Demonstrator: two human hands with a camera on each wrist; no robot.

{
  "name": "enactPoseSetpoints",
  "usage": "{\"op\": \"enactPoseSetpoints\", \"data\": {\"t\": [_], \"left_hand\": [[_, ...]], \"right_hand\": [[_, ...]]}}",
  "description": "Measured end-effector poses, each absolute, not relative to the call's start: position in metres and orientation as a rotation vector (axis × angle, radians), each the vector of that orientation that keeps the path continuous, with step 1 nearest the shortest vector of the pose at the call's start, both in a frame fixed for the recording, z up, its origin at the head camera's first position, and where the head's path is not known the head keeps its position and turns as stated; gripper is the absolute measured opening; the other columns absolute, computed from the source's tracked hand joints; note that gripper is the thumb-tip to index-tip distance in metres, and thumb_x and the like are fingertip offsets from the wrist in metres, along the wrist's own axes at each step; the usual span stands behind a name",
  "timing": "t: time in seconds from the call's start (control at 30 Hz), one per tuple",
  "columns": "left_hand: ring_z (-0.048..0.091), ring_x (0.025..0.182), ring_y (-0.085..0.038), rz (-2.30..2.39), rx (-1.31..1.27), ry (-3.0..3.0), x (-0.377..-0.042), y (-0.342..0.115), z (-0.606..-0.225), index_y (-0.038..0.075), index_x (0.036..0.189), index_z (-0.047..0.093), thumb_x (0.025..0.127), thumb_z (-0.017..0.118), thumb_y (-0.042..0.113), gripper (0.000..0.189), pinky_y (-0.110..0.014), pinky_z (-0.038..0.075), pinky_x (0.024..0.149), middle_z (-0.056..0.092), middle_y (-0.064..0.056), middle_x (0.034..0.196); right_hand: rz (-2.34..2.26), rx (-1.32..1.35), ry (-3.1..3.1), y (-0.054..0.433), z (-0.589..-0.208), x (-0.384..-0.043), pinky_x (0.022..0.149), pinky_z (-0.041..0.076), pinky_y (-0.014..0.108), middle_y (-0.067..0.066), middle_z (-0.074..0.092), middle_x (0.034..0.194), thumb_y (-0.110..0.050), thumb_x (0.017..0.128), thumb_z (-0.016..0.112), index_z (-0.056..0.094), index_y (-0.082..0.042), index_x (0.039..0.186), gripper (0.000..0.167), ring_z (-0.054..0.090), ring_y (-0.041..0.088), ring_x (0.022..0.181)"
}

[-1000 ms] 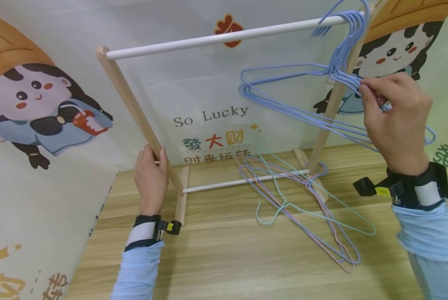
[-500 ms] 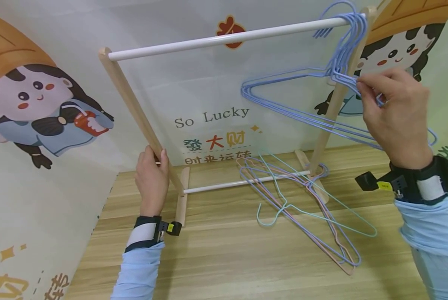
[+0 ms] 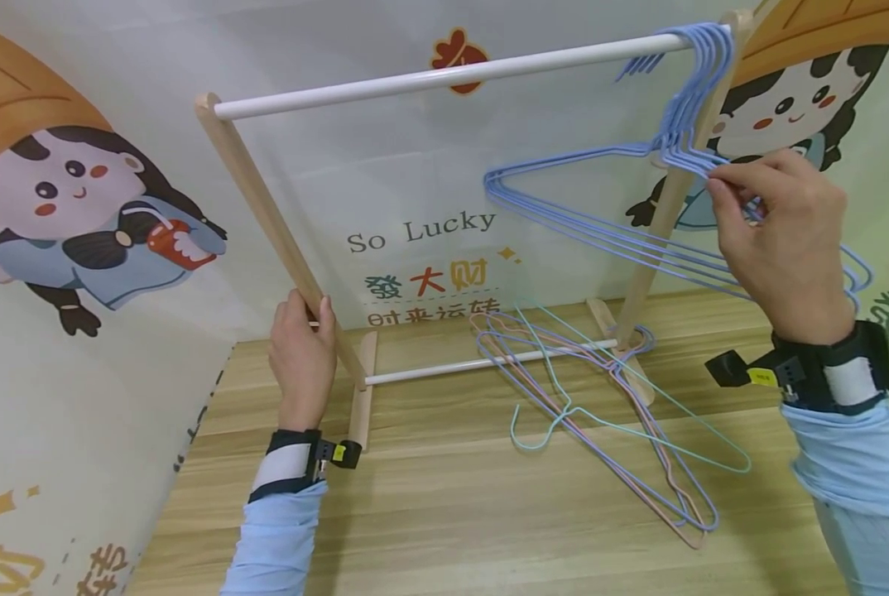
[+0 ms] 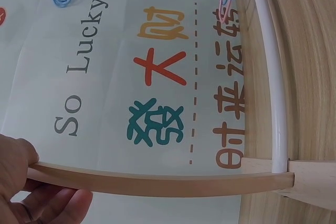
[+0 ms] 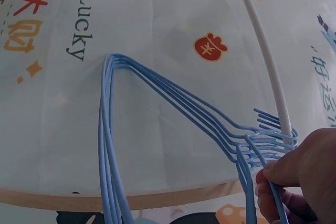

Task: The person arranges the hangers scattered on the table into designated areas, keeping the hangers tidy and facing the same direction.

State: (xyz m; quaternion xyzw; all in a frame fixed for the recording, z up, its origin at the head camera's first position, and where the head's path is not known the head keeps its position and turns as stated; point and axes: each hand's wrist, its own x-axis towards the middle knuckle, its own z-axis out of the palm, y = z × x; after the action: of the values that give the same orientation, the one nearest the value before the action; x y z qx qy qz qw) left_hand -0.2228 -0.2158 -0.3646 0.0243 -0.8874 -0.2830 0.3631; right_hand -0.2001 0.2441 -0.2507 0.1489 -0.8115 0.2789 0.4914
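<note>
Several blue hangers [image 3: 686, 112] hang by their hooks at the right end of the white rail [image 3: 444, 79] of a small clothes rack. My right hand [image 3: 795, 240] pinches the shoulder of the nearest blue hanger between thumb and fingers. In the right wrist view the hangers' wires [image 5: 184, 100] lie bunched, their hooks close together over the rail. My left hand [image 3: 305, 364] grips the rack's left wooden post [image 3: 261, 207] low down. The left wrist view shows thumb and fingers on either side of that post [image 4: 157, 186].
On the wooden tabletop [image 3: 444, 521], a mint green hanger [image 3: 566, 407] overlaps a pink hanger [image 3: 694, 544] and a bluish hanger [image 3: 714, 523]. The rack's lower white bar [image 3: 452, 367] runs behind them. A printed backdrop [image 3: 385, 182] stands behind the rack.
The blue hanger in my right hand has come down, its raised hook settling onto the rail with the others. My left hand stays on the post.
</note>
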Motion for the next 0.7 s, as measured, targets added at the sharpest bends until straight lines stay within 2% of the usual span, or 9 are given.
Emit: {"op": "enactPoseSetpoints", "data": {"t": [0.3, 0.5, 0.7], "left_hand": [[0.065, 0.081, -0.035, -0.739, 0.056, -2.283, -0.222, -0.216, -0.365, -0.005, 0.105, 0.058, 0.107, 0.055, 0.026, 0.031, -0.048, 0.054, 0.06, 0.057, -0.018, 0.09], [0.064, 0.081, -0.035, -0.734, 0.046, -2.27, -0.222, -0.215, -0.365, -0.004, 0.104, 0.057, 0.107, 0.055, 0.027, 0.032, -0.048, 0.054, 0.061, 0.057, -0.018, 0.089], [0.064, 0.081, -0.036, -0.731, 0.034, -2.258, -0.222, -0.216, -0.365, -0.004, 0.102, 0.057, 0.106, 0.057, 0.024, 0.028, -0.048, 0.054, 0.061, 0.057, -0.019, 0.088]], "right_hand": [[0.663, 0.388, -1.947, 0.25, -0.257, -0.199, 0.072, 0.029, 0.021, 0.029, 0.059, 0.093, 0.004, 0.095, 0.066, 0.071, 0.014, 0.105, 0.015, 0.057, 0.041, 0.085], [0.64, 0.406, -1.937, 0.257, -0.262, -0.197, 0.077, 0.033, 0.014, 0.029, 0.056, 0.095, 0.005, 0.095, 0.066, 0.07, 0.014, 0.105, 0.015, 0.06, 0.043, 0.087], [0.675, 0.445, -1.907, 0.257, -0.269, -0.196, 0.078, 0.033, 0.015, 0.029, 0.058, 0.093, 0.009, 0.09, 0.067, 0.071, 0.014, 0.102, 0.013, 0.058, 0.042, 0.084]]}}
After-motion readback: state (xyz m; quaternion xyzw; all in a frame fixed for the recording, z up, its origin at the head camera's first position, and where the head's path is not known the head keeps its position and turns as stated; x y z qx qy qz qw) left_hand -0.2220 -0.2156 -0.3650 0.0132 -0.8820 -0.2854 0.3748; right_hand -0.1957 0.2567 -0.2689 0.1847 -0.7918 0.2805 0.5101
